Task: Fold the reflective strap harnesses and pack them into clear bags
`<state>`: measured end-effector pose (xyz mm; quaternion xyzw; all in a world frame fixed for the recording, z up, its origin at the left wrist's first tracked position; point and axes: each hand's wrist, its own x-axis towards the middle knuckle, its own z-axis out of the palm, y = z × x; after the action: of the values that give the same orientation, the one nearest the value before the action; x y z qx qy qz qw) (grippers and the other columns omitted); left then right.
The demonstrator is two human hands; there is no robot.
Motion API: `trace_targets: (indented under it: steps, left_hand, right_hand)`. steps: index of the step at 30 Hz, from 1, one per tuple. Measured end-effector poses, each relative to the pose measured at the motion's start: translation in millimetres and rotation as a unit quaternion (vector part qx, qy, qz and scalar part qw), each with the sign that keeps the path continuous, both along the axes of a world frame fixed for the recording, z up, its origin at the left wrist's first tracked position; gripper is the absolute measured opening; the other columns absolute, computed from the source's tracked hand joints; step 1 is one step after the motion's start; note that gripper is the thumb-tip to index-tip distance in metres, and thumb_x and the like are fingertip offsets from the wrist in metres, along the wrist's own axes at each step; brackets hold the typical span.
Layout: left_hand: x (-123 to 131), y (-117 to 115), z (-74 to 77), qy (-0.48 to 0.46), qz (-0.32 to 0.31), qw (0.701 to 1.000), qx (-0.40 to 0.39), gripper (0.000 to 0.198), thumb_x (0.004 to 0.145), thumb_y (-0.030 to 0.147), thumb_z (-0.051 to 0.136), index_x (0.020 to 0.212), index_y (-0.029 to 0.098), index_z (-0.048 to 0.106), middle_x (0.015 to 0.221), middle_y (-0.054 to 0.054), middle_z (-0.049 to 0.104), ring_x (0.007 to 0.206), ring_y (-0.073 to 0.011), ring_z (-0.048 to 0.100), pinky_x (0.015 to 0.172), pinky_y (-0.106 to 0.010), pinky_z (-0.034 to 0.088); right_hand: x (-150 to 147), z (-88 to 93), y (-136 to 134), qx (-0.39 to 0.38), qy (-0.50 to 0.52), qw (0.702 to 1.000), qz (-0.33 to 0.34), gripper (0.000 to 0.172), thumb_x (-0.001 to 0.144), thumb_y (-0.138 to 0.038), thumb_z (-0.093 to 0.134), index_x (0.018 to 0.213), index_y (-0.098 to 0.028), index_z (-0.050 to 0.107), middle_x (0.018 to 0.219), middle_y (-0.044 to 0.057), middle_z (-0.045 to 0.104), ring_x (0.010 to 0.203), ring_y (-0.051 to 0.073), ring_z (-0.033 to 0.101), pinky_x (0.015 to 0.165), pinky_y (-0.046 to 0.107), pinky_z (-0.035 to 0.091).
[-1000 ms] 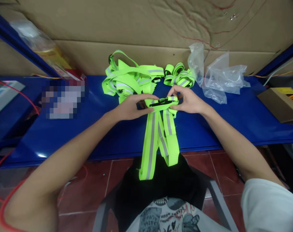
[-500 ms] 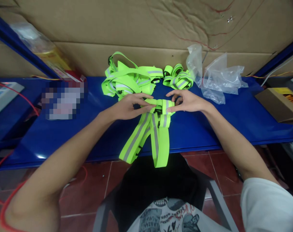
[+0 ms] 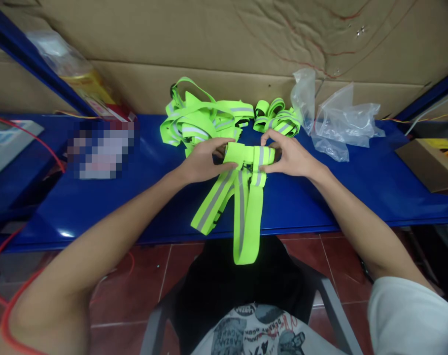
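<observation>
Hands: The left hand [image 3: 203, 160] and right hand [image 3: 292, 157] grip a folded lime-yellow strap [image 3: 253, 217] from either side, thumbs to the front, the right forefinger arched over the top.
Behind the straps: A larger heap of matching straps [image 3: 205, 118] lies against a cardboard backing [image 3: 209, 39], its lower edge partly hidden by the left hand; a smaller bundle [image 3: 283, 121] sits just to its right.
Right side: Crumpled clear plastic bags [image 3: 342, 118] rest beside the smaller bundle; farther out, an open cardboard box [image 3: 425, 165] holds something orange.
Left side: A yellow-and-red package [image 3: 86, 84] leans near a blue post, with a pixelated patch [image 3: 101, 153] below it; a red cable [image 3: 20, 296] runs along the edge of the view.
Held strap: Over the front of the blue surface [image 3: 305, 202], between the hands, folded at the top, its grey-striped loops hanging; the middle one reaches past the surface's front edge in this view.
Grip: Both hands are narrowed on the fabric, each bent around one end.
Count: Two hands, one strap bundle held, two hanging loops, one heap, one smaller bundle, one box; the straps in the heap and the bags cannot be counted.
</observation>
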<state>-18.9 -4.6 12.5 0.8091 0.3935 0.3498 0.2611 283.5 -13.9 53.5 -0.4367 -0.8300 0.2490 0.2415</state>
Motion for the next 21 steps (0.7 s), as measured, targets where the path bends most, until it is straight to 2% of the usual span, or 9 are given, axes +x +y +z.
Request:
trace_targets:
  steps: [2, 4, 8, 11, 13, 15, 17, 19, 21]
  left_hand:
    - [2, -1, 0.2, -0.033, -0.005, 0.999, -0.004, 0.070, 0.084, 0.058, 0.088, 0.142, 0.022, 0.071, 0.123, -0.011, 0.077, 0.083, -0.0199, 0.073, 0.077, -0.036, 0.067]
    - [5, -3, 0.4, -0.058, -0.002, 0.998, -0.016, 0.070, 0.085, 0.059, 0.088, 0.144, 0.026, 0.070, 0.129, -0.010, 0.075, 0.078, -0.0184, 0.073, 0.064, -0.031, 0.064]
    - [12, -4, 0.2, -0.122, -0.001, 0.992, -0.021, 0.067, 0.085, 0.059, 0.089, 0.143, 0.029, 0.071, 0.146, -0.011, 0.069, 0.105, -0.0257, 0.077, 0.058, -0.025, 0.062]
    - [15, -5, -0.5, -0.144, -0.001, 0.989, -0.019, 0.064, 0.085, 0.056, 0.090, 0.140, 0.028, 0.073, 0.146, -0.010, 0.071, 0.116, -0.0278, 0.074, 0.058, -0.024, 0.062]
    - [14, -5, -0.7, -0.126, 0.018, 0.992, -0.006, 0.061, 0.085, 0.053, 0.090, 0.140, 0.029, 0.075, 0.139, -0.009, 0.076, 0.110, -0.0257, 0.076, 0.058, -0.025, 0.061]
    - [10, -5, -0.6, -0.076, 0.048, 0.996, 0.014, 0.057, 0.086, 0.051, 0.090, 0.138, 0.030, 0.078, 0.122, -0.006, 0.083, 0.093, -0.0218, 0.077, 0.058, -0.027, 0.058]
    - [6, -6, -0.5, -0.021, 0.073, 0.996, 0.044, 0.052, 0.085, 0.049, 0.092, 0.133, 0.032, 0.082, 0.097, -0.002, 0.085, 0.073, -0.0181, 0.073, 0.056, -0.028, 0.054]
    - [2, -5, -0.7, 0.007, 0.083, 0.994, 0.064, 0.047, 0.085, 0.049, 0.092, 0.128, 0.034, 0.084, 0.076, 0.002, 0.081, 0.060, -0.0155, 0.067, 0.053, -0.028, 0.049]
    - [1, -5, -1.4, 0.001, 0.085, 0.994, 0.063, 0.042, 0.085, 0.050, 0.091, 0.124, 0.036, 0.086, 0.076, 0.003, 0.082, 0.054, -0.0136, 0.064, 0.052, -0.028, 0.049]
  right_hand:
    - [-1, -0.5, 0, 0.042, 0.003, 0.999, -0.014, 0.058, 0.071, -0.038, 0.089, 0.122, -0.026, 0.063, 0.095, 0.001, 0.074, 0.086, 0.028, 0.068, 0.077, 0.039, 0.051]
    - [-3, -3.8, 0, 0.048, 0.030, 0.998, -0.027, 0.056, 0.071, -0.037, 0.087, 0.120, -0.025, 0.064, 0.108, 0.005, 0.075, 0.093, 0.031, 0.072, 0.078, 0.041, 0.054]
    - [-9, -11.5, -3, -0.014, 0.080, 0.996, -0.041, 0.052, 0.076, -0.036, 0.081, 0.123, -0.026, 0.061, 0.106, 0.004, 0.072, 0.069, 0.024, 0.069, 0.063, 0.038, 0.053]
    - [-13, -13.9, -4, 0.041, 0.073, 0.996, -0.034, 0.046, 0.079, -0.035, 0.080, 0.119, -0.027, 0.058, 0.108, 0.004, 0.071, 0.076, 0.025, 0.068, 0.070, 0.041, 0.055]
    - [-14, -14.4, -4, 0.099, 0.044, 0.994, -0.025, 0.041, 0.083, -0.035, 0.078, 0.116, -0.027, 0.057, 0.111, 0.006, 0.070, 0.091, 0.029, 0.067, 0.082, 0.044, 0.056]
    - [-15, -14.5, -4, 0.138, -0.002, 0.990, -0.021, 0.036, 0.087, -0.034, 0.075, 0.117, -0.027, 0.056, 0.116, 0.009, 0.068, 0.103, 0.033, 0.065, 0.087, 0.046, 0.054]
    - [-16, -14.0, -5, 0.153, -0.054, 0.987, -0.024, 0.031, 0.092, -0.033, 0.070, 0.119, -0.026, 0.057, 0.122, 0.012, 0.066, 0.108, 0.034, 0.063, 0.086, 0.045, 0.053]
    - [-14, -12.2, -7, 0.154, -0.088, 0.984, -0.020, 0.027, 0.095, -0.031, 0.067, 0.120, -0.026, 0.058, 0.124, 0.013, 0.063, 0.108, 0.035, 0.062, 0.083, 0.044, 0.052]
    - [-12, -9.2, -8, 0.145, -0.094, 0.985, 0.007, 0.028, 0.094, -0.033, 0.069, 0.120, -0.026, 0.061, 0.122, 0.012, 0.062, 0.106, 0.033, 0.061, 0.084, 0.044, 0.052]
